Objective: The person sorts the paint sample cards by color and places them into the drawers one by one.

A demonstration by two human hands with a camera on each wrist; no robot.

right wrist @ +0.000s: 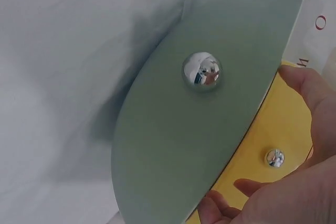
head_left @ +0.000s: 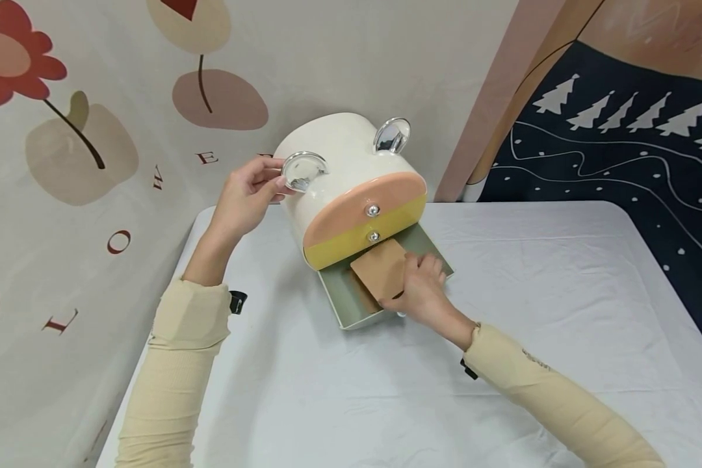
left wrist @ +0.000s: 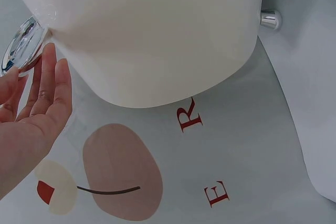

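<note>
Two hands are at work on one rounded storage box. The right hand (head_left: 422,291) lies in the open green drawer (head_left: 351,302), its fingers curled down over one tan square card (head_left: 381,268) and pinching its near edge. The card is tilted, with its far edge just under the yellow drawer front (head_left: 351,247). In the right wrist view the green drawer's curved front panel (right wrist: 199,129) carries one chrome ball knob (right wrist: 202,71).

The left hand (head_left: 247,198) is at the box's left side with its fingers nearly straight and a little apart. Its fingertips (left wrist: 50,66) touch the rim of one clear round handle (head_left: 301,170); whether the thumb closes on the handle cannot be told.

The storage box (head_left: 339,162) stands on the worktop (head_left: 561,273) near its back edge, and its cream body leans toward the left hand. Three stacked drawers show on its front, counted from the top: one peach (head_left: 380,195), one yellow and one green. Only the green drawer is pulled out. The peach and yellow fronts carry one small chrome knob each, so three knobs are counted in all. Two round handles sit on top of the body, one on the left and one on the right (head_left: 392,134). A white cloth covers the worktop. One flower-printed backdrop (head_left: 93,130) hangs behind the box and to the left.
</note>
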